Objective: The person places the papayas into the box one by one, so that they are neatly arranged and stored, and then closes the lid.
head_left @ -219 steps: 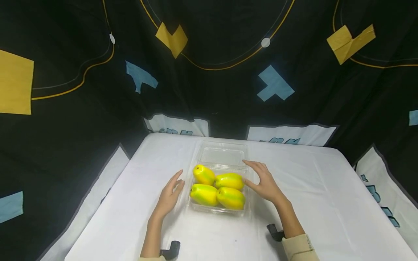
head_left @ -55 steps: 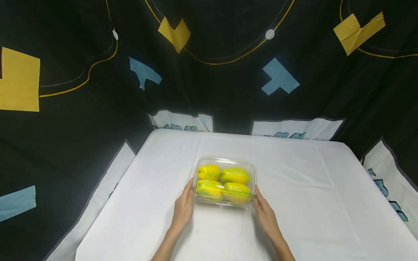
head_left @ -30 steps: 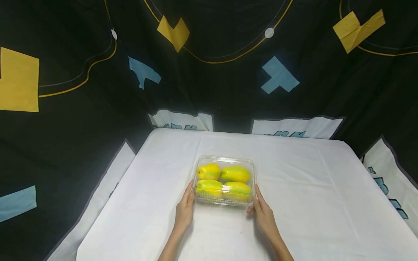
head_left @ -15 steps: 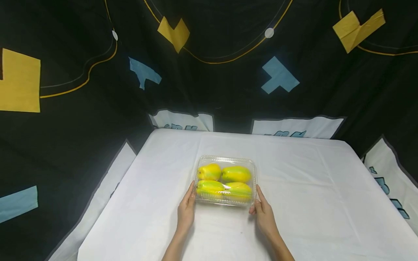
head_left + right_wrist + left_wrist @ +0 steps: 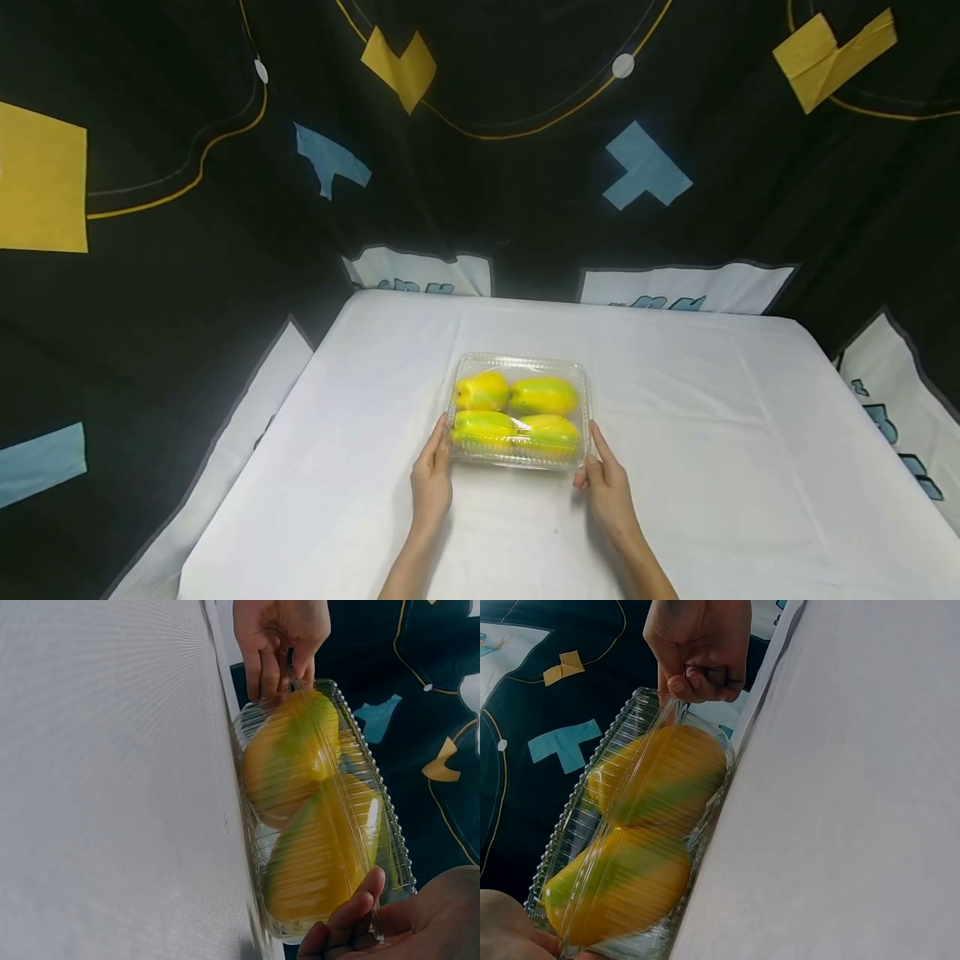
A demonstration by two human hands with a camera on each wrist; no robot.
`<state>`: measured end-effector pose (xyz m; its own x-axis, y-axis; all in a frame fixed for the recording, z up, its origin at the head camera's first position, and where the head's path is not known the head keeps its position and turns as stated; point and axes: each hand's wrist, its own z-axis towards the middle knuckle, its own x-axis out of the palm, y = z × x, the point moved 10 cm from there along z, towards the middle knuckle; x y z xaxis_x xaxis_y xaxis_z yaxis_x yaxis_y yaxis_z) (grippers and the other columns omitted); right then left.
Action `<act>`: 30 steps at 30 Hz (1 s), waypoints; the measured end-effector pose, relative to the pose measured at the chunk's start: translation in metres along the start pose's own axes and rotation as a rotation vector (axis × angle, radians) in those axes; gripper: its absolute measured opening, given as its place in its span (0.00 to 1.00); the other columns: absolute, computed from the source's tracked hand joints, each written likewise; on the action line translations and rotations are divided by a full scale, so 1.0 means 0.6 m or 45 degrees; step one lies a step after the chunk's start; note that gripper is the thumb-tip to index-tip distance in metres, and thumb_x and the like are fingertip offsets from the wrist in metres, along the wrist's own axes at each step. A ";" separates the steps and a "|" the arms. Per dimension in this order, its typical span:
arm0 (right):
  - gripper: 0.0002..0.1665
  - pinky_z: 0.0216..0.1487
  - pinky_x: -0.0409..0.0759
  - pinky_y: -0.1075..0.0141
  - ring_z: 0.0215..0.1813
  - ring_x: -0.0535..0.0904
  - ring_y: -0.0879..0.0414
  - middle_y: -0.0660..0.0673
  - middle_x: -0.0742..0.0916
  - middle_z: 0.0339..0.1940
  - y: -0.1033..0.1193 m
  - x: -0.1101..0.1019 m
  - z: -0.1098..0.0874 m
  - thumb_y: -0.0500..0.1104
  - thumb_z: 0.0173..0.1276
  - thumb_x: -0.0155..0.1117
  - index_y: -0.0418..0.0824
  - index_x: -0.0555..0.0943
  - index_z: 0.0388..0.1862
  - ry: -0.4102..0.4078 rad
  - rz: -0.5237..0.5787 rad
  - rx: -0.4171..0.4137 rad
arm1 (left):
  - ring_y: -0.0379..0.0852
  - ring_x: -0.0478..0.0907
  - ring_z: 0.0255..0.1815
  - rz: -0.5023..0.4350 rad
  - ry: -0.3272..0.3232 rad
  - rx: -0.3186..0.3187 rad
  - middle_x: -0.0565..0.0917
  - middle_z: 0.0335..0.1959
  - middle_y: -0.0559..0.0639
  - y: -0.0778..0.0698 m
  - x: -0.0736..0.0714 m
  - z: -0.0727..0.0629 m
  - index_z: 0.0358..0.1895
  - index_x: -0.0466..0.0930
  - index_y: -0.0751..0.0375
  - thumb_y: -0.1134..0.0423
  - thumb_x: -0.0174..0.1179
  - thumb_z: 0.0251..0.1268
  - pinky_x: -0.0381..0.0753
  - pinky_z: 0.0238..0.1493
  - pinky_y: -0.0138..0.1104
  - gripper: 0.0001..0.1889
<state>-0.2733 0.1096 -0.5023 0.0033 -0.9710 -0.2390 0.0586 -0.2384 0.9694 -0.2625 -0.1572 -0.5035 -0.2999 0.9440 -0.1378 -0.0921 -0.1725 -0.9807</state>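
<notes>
A clear plastic clamshell container [image 5: 517, 363] sits on the white table with its lid down. Inside lie several yellow-green fruits [image 5: 543, 396] that look like mangoes, in two rows. At the container's left end my left hand [image 5: 431, 483] pinches the rim between thumb and fingers; the right wrist view shows this hand [image 5: 281, 634] at the far end. My right hand [image 5: 611, 496] pinches the rim at the front right corner, some fingers curled, as the left wrist view shows that hand [image 5: 701, 652]. Ridged plastic partly blurs the fruits in both wrist views.
A white cloth covers the table [image 5: 690, 433] around the container. Behind it hangs a dark curtain [image 5: 480, 192] with yellow and blue patches. White printed cloth panels [image 5: 686, 287] show beyond the table's back edge.
Seven seconds ago the container's lid lay open behind the fruits and both hands were off it. Now the lid covers them and both hands grip the ends. The last second shows barely any movement.
</notes>
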 end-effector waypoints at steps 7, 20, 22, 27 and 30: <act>0.31 0.34 0.75 0.70 0.26 0.71 0.57 0.44 0.76 0.20 0.006 -0.006 0.001 0.31 0.73 0.38 0.40 0.50 0.74 -0.012 0.007 0.005 | 0.53 0.54 0.69 -0.069 -0.057 -0.020 0.59 0.69 0.55 -0.004 0.008 0.002 0.69 0.60 0.56 0.63 0.37 0.76 0.57 0.66 0.45 0.21; 0.31 0.29 0.74 0.70 0.24 0.69 0.59 0.45 0.74 0.19 0.006 -0.006 -0.002 0.30 0.72 0.39 0.41 0.53 0.73 -0.032 0.006 0.013 | 0.46 0.73 0.49 -0.120 -0.054 -0.091 0.67 0.64 0.58 0.008 0.007 -0.001 0.69 0.60 0.53 0.62 0.37 0.76 0.75 0.48 0.26 0.21; 0.31 0.29 0.73 0.70 0.24 0.69 0.59 0.45 0.74 0.19 0.001 -0.005 -0.001 0.30 0.73 0.39 0.41 0.53 0.73 -0.037 -0.001 0.030 | 0.52 0.67 0.62 -0.203 -0.025 -0.093 0.63 0.68 0.57 0.011 0.009 -0.002 0.69 0.59 0.54 0.61 0.36 0.76 0.70 0.60 0.35 0.21; 0.31 0.31 0.75 0.69 0.25 0.70 0.58 0.45 0.76 0.20 -0.012 -0.006 0.001 0.31 0.72 0.38 0.43 0.55 0.73 -0.054 -0.002 0.088 | 0.54 0.54 0.69 -0.306 -0.014 -0.107 0.58 0.70 0.51 0.016 0.008 -0.005 0.69 0.59 0.52 0.58 0.38 0.76 0.57 0.66 0.46 0.22; 0.30 0.32 0.76 0.69 0.26 0.72 0.57 0.44 0.77 0.20 -0.017 -0.009 0.001 0.32 0.72 0.39 0.44 0.56 0.73 -0.071 0.021 0.118 | 0.53 0.56 0.69 -0.285 -0.023 -0.111 0.60 0.70 0.50 0.015 0.006 -0.006 0.69 0.61 0.52 0.55 0.40 0.75 0.58 0.66 0.45 0.22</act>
<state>-0.2748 0.1174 -0.5107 -0.0525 -0.9737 -0.2219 -0.0336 -0.2203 0.9748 -0.2609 -0.1544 -0.5134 -0.2981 0.9506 0.0863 -0.0761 0.0664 -0.9949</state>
